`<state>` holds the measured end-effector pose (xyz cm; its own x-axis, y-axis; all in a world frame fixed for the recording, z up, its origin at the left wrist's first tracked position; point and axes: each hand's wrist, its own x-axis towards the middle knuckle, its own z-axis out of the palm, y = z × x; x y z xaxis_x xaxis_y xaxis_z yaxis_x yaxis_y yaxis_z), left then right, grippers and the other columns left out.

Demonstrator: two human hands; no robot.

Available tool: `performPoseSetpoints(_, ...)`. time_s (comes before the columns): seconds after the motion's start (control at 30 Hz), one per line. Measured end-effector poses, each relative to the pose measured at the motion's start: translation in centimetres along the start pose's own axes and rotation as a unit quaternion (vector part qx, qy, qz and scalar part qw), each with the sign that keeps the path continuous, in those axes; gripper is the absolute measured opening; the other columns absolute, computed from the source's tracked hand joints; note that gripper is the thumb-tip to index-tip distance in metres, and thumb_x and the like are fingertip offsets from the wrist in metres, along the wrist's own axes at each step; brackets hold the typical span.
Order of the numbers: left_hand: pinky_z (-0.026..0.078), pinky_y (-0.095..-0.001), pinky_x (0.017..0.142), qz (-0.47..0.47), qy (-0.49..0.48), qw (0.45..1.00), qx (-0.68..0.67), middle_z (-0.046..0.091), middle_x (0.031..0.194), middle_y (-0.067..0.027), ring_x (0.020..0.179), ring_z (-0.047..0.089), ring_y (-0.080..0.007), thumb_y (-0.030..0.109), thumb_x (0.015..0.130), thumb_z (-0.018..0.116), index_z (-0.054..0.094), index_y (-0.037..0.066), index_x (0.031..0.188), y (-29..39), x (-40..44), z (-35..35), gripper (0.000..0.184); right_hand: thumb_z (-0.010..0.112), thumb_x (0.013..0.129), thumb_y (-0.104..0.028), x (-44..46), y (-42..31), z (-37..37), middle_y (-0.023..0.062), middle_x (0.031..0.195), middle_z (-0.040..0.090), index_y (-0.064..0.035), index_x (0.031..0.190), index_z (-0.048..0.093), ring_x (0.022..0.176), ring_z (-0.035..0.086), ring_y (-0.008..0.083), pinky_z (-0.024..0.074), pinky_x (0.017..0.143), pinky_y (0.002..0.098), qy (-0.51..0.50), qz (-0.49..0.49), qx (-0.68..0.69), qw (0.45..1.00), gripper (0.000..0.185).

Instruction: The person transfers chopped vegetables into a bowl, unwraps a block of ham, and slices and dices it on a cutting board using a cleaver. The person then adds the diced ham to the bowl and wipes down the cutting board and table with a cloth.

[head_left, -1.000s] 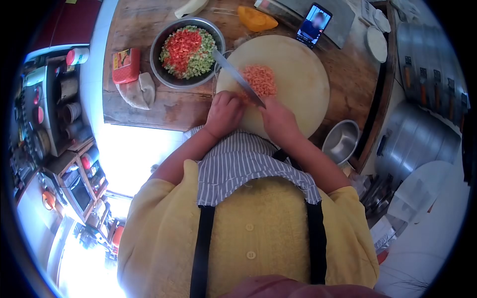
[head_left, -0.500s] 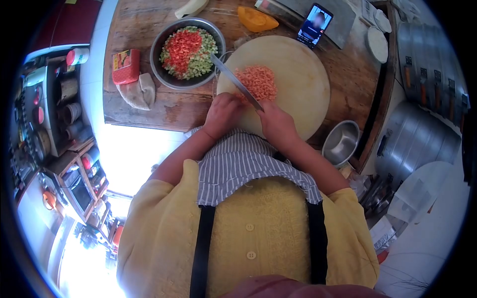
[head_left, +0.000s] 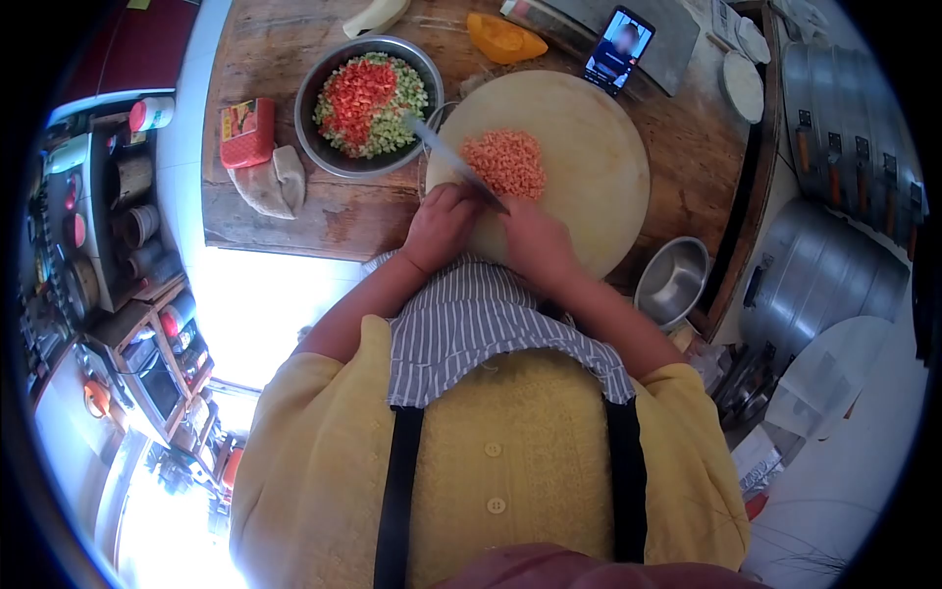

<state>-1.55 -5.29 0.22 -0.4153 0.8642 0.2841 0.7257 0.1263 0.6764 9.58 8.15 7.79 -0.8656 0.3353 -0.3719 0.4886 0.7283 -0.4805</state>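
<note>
My right hand (head_left: 538, 243) is wrapped around the handle of a knife (head_left: 453, 162), whose blade slants up and left across the round cutting board (head_left: 599, 187). My left hand (head_left: 442, 224) rests at the board's near left edge, fingers curled in beside the blade; whatever they press on is hidden. A heap of finely diced orange-pink food (head_left: 505, 162) lies on the board just beyond the knife. Left of the board, a metal bowl (head_left: 306, 133) contains diced red and pale green pieces. The blade's tip overlaps the bowl's right side in view and is slightly blurred.
Behind the board are an orange pumpkin wedge (head_left: 505, 39) and a propped phone (head_left: 618, 51). A red package (head_left: 247, 134) and a cloth (head_left: 270, 185) lie at the table's left. A small metal bowl (head_left: 674, 282) sits at lower right.
The knife and my right hand have shifted slightly left, and the blade is now blurred by motion. My left hand stays nearly in place.
</note>
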Motion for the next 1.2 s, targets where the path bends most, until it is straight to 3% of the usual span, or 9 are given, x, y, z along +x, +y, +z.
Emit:
performPoseSetpoints(0.33, 0.045, -0.0376, 0.086, 0.005, -0.004, 1.000, -0.010, 0.057, 0.098, -0.0107, 0.095, 0.054, -0.0293, 0.009, 0.073, 0.060, 0.062, 0.005, 0.091, -0.1, -0.3, 0.2, 0.018, 0.049, 0.087, -0.011, 0.0, -1.3, -0.5, 0.0193, 0.097, 0.059, -0.0047, 0.102, 0.049, 0.087, 0.061, 0.0383, 0.0499, 0.070, 0.0476, -0.057, 0.041, -0.008, 0.998, 0.016)
performPoseSetpoints(0.43, 0.045, -0.0379, 0.087, -0.008, -0.002, 1.000, -0.022, 0.057, 0.099, -0.0110, 0.097, 0.054, -0.0295, 0.009, 0.073, 0.060, 0.062, 0.006, 0.091, 0.0, -0.5, 0.1, 0.018, 0.049, 0.086, -0.009, -0.2, -0.2, -0.8, 0.0192, 0.098, 0.059, -0.0045, 0.103, 0.048, 0.088, 0.061, 0.0379, 0.0501, 0.071, 0.0476, 0.009, 0.010, 0.045, 0.999, 0.018)
performPoseSetpoints(0.63, 0.045, -0.0384, 0.087, -0.005, -0.002, 1.000, -0.018, 0.057, 0.099, -0.0113, 0.097, 0.054, -0.0299, 0.008, 0.073, 0.060, 0.062, 0.005, 0.091, 0.0, -1.0, 0.0, 0.019, 0.049, 0.090, -0.018, -0.4, -1.7, -0.4, 0.0180, 0.098, 0.060, -0.0035, 0.103, 0.054, 0.089, 0.060, 0.0363, 0.0478, 0.074, 0.0465, -0.060, 0.042, -0.015, 0.997, 0.020)
performPoseSetpoints(0.87, 0.044, -0.0413, 0.085, -0.004, 0.014, 1.000, -0.027, 0.056, 0.099, -0.0137, 0.094, 0.054, -0.0328, 0.004, 0.075, 0.061, 0.059, 0.004, 0.096, -0.2, -1.0, 0.1, 0.021, 0.048, 0.088, -0.013, -0.1, -0.6, -1.0, 0.0191, 0.102, 0.059, -0.0049, 0.105, 0.050, 0.090, 0.061, 0.0377, 0.0503, 0.073, 0.0466, -0.015, 0.026, 0.035, 0.999, 0.019)
performPoseSetpoints(0.93, 0.044, -0.0414, 0.085, -0.002, 0.013, 1.000, -0.026, 0.056, 0.099, -0.0139, 0.094, 0.054, -0.0329, 0.004, 0.075, 0.062, 0.059, 0.004, 0.096, -0.1, -1.0, -0.3, 0.021, 0.047, 0.092, -0.018, -0.6, -1.0, -1.1, 0.0191, 0.102, 0.059, -0.0050, 0.109, 0.050, 0.089, 0.061, 0.0375, 0.0500, 0.072, 0.0465, -0.033, -0.011, 0.002, 0.999, 0.022)
performPoseSetpoints(1.03, 0.044, -0.0414, 0.085, 0.001, 0.005, 0.999, -0.033, 0.056, 0.099, -0.0140, 0.094, 0.054, -0.0330, 0.004, 0.075, 0.062, 0.059, 0.004, 0.096, -0.2, -1.3, -0.1, 0.021, 0.047, 0.091, -0.017, -0.1, -1.2, 0.3, 0.0191, 0.101, 0.059, -0.0050, 0.110, 0.050, 0.089, 0.061, 0.0375, 0.0498, 0.072, 0.0467, -0.071, 0.028, -0.019, 0.997, 0.023)
performPoseSetpoints(1.2, 0.044, -0.0413, 0.085, -0.002, -0.003, 0.999, -0.039, 0.056, 0.098, -0.0136, 0.094, 0.054, -0.0329, 0.004, 0.075, 0.062, 0.058, 0.004, 0.094, -0.4, -1.1, -0.5, 0.019, 0.046, 0.091, -0.017, -0.1, -0.7, -0.5, 0.0190, 0.100, 0.059, -0.0040, 0.107, 0.050, 0.088, 0.060, 0.0379, 0.0494, 0.071, 0.0471, -0.014, 0.018, 0.047, 0.999, 0.021)
